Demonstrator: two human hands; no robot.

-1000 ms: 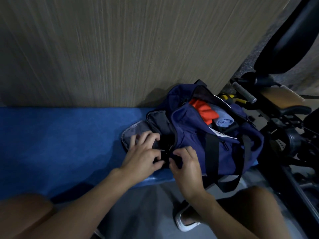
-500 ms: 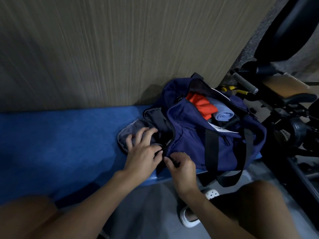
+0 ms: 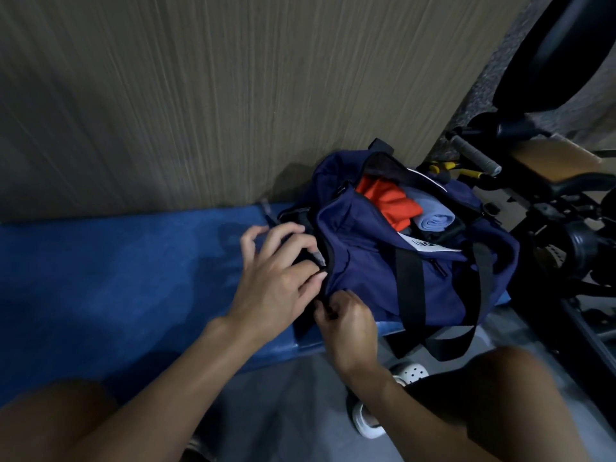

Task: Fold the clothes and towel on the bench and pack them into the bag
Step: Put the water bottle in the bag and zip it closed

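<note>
A navy duffel bag [image 3: 363, 261] with black straps sits at the right end of the blue bench [image 3: 116, 288], its top open. Inside lie an orange folded garment [image 3: 388, 203] and a rolled light-blue towel [image 3: 435, 220], with a white label beside them. My left hand [image 3: 276, 278] presses on the bag's left end pocket, fingers spread over the dark flap. My right hand [image 3: 346, 316] pinches something small and dark, apparently a zipper pull, at the lower edge of that end pocket.
A wood-grain wall [image 3: 200, 95] rises right behind the bench. Black exercise equipment [image 3: 566, 211] with a grey-gripped handle stands to the right. My knees and a white shoe [image 3: 370, 425] are below on the grey floor.
The grey end-pocket flap that lay open on the bench is now pushed against the bag under my left hand. My right hand stays pinching at the pocket's lower edge.
</note>
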